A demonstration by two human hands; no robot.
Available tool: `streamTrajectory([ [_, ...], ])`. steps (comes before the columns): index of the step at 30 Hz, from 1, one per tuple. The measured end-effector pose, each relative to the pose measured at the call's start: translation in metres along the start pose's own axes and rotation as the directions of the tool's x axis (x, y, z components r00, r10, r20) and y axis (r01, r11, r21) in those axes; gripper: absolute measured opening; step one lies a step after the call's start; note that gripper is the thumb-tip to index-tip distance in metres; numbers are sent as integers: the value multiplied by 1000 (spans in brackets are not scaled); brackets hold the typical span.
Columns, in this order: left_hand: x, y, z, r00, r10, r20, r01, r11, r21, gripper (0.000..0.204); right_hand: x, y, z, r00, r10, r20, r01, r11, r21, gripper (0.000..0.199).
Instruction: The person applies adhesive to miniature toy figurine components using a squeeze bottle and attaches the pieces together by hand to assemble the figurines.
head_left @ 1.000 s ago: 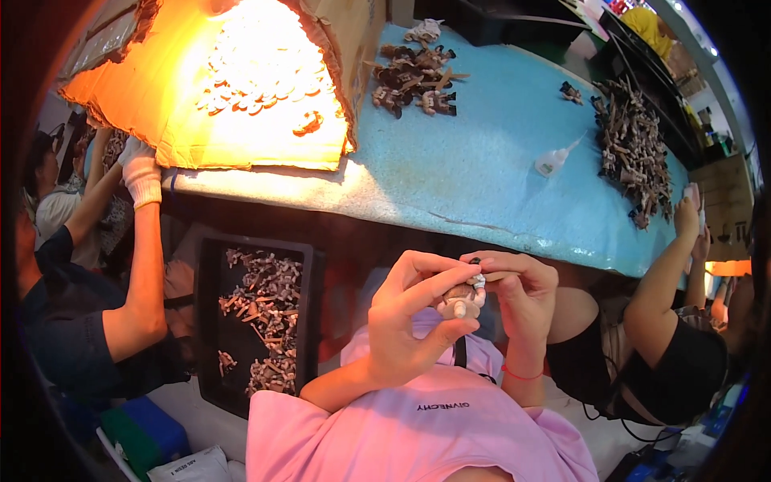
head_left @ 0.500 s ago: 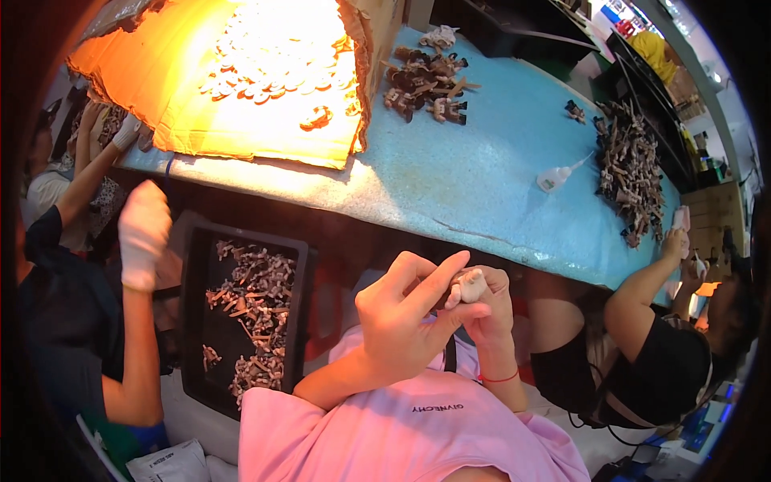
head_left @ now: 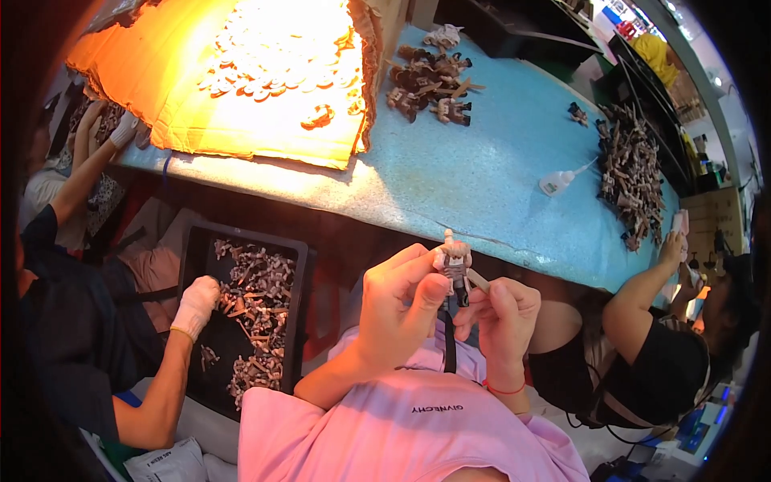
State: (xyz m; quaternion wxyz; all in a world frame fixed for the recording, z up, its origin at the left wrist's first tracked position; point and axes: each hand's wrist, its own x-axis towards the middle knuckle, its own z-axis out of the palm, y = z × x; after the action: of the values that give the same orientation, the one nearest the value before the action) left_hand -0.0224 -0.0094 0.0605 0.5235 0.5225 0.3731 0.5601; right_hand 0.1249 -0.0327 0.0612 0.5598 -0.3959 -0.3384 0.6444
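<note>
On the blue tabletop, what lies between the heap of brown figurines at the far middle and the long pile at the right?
In the head view, mostly bare blue tabletop separates the brown figurine heap from the long right-hand pile; only a few stray small dark parts and a small white squeeze bottle lie there.

A flattened brown cardboard sheet (head_left: 241,80), an opened-out carton lit orange, covers the far left corner of the blue table (head_left: 482,177); one flap stands up along its right edge. A small white squeeze bottle (head_left: 556,183) with a label lies on its side toward the table's right end. Off the table, a white printed bag (head_left: 165,462) lies at the lower left edge of the view. A tan cardboard box (head_left: 711,221) stands beyond the table's right end. No screens or signs can be made out.
</note>
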Motion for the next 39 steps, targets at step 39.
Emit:
streamTrajectory([
  [39, -27, -21, -17, 970, -187, 156, 190, 982, -4, 27, 281, -38, 19, 986, -167, 25, 144, 753, -643, 31],
])
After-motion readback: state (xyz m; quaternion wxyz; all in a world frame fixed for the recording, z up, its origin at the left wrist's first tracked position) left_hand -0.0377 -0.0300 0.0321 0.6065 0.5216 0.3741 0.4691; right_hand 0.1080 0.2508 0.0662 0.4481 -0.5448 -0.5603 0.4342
